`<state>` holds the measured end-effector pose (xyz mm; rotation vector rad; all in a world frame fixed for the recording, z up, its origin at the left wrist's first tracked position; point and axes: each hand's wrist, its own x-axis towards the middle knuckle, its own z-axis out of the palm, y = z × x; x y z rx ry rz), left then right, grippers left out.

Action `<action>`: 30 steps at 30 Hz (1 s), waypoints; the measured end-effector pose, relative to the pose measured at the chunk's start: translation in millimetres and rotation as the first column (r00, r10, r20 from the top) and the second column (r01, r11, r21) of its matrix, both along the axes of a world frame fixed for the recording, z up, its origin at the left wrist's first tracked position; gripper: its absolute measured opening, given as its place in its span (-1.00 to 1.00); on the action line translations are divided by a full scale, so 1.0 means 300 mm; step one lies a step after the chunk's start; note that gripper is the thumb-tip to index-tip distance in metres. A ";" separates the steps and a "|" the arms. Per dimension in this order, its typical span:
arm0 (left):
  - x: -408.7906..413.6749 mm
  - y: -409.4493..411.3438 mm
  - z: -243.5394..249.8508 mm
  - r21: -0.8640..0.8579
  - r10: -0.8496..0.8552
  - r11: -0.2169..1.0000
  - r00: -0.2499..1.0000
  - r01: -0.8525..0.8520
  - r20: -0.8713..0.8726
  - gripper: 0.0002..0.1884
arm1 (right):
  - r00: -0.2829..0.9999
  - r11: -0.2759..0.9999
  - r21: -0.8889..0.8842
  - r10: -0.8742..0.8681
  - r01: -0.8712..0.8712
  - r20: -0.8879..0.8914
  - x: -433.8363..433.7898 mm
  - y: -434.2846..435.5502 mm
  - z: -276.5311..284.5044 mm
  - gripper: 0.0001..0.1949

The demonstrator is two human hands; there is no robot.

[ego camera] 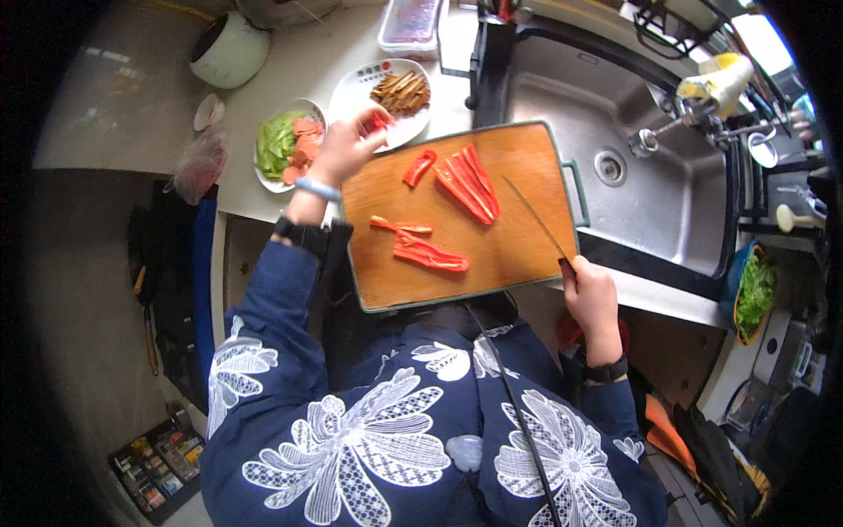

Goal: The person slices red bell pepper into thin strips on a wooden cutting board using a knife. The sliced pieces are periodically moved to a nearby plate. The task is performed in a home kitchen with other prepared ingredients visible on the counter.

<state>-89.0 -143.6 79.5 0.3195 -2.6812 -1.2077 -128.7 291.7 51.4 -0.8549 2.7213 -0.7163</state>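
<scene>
My left hand (pixel 349 146) pinches small pieces of red pepper (pixel 379 124) over the edge of a white plate (pixel 349 92) that bears brown strips (pixel 400 93). In my right hand (pixel 591 293) is the handle of a kitchen knife (pixel 537 217), its thin blade reaching over the right part of a wooden cutting board (pixel 527 145) with a green rim. Split red pepper pieces (pixel 469 183) lie at the board's upper middle, a short one (pixel 419 168) beside them. More pepper strips (pixel 431 253) rest lower left. Left of my left hand, a second plate (pixel 262 178) holds green slices (pixel 280 139) and pinkish-orange slices (pixel 304 148).
A steel sink (pixel 685 217) with a faucet (pixel 698 109) adjoins the board's right side. A lidded plastic container (pixel 409 29) stands behind the plates. A pale green pot (pixel 234 53) and a plastic bag (pixel 201 165) are at left. Leafy greens fill a basket (pixel 732 283) at far right.
</scene>
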 end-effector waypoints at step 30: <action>-0.092 -0.391 -0.238 -0.401 -0.242 0.827 0.893 0.395 0.380 -0.73 | 0.983 0.990 0.081 0.128 -0.118 -0.131 0.049 -0.205 0.136 -0.78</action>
